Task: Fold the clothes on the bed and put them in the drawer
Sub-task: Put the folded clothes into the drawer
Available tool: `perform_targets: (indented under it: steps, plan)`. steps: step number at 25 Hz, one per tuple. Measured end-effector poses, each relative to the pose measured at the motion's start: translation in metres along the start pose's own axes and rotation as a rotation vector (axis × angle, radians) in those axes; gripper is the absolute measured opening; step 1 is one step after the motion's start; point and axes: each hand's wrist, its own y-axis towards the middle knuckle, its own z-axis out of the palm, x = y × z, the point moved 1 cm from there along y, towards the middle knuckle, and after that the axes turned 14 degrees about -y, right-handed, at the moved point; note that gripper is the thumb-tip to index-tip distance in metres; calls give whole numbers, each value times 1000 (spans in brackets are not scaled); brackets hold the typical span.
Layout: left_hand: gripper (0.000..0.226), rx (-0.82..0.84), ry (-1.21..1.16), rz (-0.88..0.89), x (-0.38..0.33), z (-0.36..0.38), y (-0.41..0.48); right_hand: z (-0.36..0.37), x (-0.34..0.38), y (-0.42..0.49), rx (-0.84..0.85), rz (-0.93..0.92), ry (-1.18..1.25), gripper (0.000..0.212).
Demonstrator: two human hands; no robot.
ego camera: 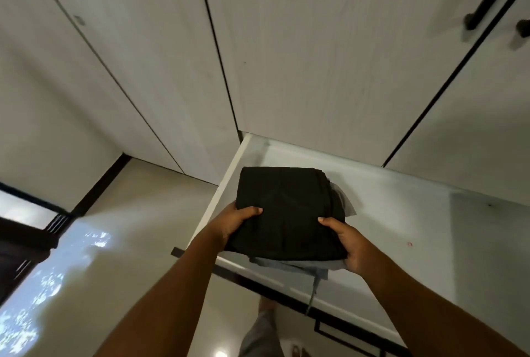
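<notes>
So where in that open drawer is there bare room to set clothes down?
The drawer floor is bare right of the folded clothes, from the front rim back to the cupboard doors. The left end is crowded: the folded clothes, held by the left hand and right hand, cover it.

The open drawer [401, 213] juts out from under pale wardrobe doors [301, 70]. Its white bottom shows along the right and far sides, with a tiny red speck [409, 244] near the middle. Over its near left end is a stack of folded clothes [284, 213], black on top and grey beneath, gripped by the left hand [238, 220] and right hand [348, 245]. Whether the stack rests on the drawer bottom cannot be told. To the left and nearer lies the glossy pale floor [129, 242], where a person's foot [298, 351] stands.
</notes>
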Motion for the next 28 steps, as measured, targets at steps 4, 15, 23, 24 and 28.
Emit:
perform_targets:
  steps: [4, 15, 23, 24, 28]
  plan:
    - [70, 57, 118, -36, -21, -4, 100, -6, 22, 63, -77, 41, -3, 48]
    - [70, -62, 301, 30, -39, -13, 280, -6, 52, 225, -114, 24, 27, 87]
    - [85, -320, 1234, 355, 7, -6, 270, 15, 38, 233, -504, 6, -488, 91]
    - [81, -280, 1372, 515, 10, -2, 266, 19, 40, 227, -644, -48, -686, 89]
    - [68, 44, 1622, 672, 28, 3, 270, 40, 38, 221, -682, -587, -1516, 78]
